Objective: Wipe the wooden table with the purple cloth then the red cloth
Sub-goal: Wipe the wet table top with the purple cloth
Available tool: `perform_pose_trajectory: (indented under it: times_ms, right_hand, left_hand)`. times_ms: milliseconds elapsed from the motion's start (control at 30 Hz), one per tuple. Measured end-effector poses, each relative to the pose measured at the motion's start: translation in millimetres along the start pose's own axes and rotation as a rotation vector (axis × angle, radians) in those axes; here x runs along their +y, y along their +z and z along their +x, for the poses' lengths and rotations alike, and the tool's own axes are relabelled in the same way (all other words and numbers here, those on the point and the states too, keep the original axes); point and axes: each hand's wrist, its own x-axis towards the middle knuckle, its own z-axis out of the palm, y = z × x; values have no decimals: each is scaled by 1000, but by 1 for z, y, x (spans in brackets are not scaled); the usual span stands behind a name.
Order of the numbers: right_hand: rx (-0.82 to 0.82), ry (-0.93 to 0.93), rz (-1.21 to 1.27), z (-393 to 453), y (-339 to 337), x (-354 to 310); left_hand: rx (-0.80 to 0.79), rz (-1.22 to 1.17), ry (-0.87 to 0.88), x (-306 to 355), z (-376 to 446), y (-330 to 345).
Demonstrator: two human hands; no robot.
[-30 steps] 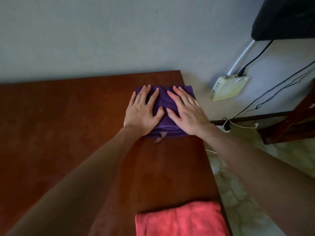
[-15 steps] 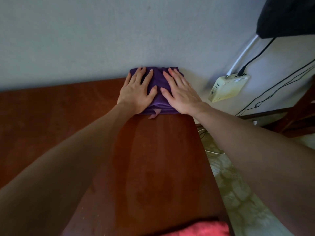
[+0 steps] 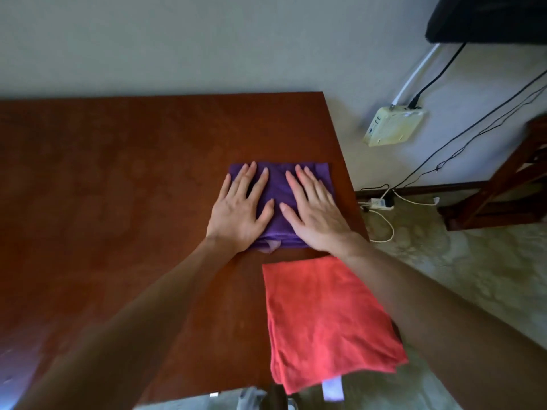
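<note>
- One wooden table (image 3: 118,187): a flat rectangular top of smooth, reddish-brown wood with a faint mottled grain, filling the left and centre of the view; its far edge meets a plain pale wall (image 3: 177,39).
- Two bare forearms reach from the near side toward the right part of the table.
- One left hand (image 3: 241,213): flat, palm down, fingers straight and spread wide, pressing on the left half of the purple cloth; it grips nothing.
- One purple cloth (image 3: 278,196): soft fabric folded into a neat, roughly square pad, lying flat on the table near its right edge, about midway between far and near; a small pale tag (image 3: 270,246) pokes out of its near edge.
- One right hand (image 3: 318,218): also flat and palm down, fingers extended and slightly fanned, pressing on the right half of the purple cloth; the two thumbs point toward each other with a strip of purple between them.
- One red cloth (image 3: 328,318): a fluffy, towel-like fabric, coral-red, folded into a long rectangle, lying just near of the purple cloth at the table's right edge; its near-right corner overhangs the table, and a white label (image 3: 333,389) hangs from its near end. The right forearm crosses above its far-right corner.
- One cream box-shaped device (image 3: 393,125) sits on the wall at the right, with cables running from it.
- One white power strip (image 3: 381,203) lies on the patterned floor.
- One dark wooden frame (image 3: 509,187) stands at the far right.
</note>
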Motion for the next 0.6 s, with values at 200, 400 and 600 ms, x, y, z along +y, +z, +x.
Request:
perform_pose_trajectory:
  times_ms: [200,400,600]
  right_hand:
    - [-21,-39,2,-16,7,-31]
    - [2,-33,11,-4,9,-32]
    - [9,-35,12,76,20,-47]
  left_hand:
    - [55,-9,-80,-4,-55,-5]
    - [32,11,-38,-21,-40,-10]
    - [-23,68,7,-89,26,-23]
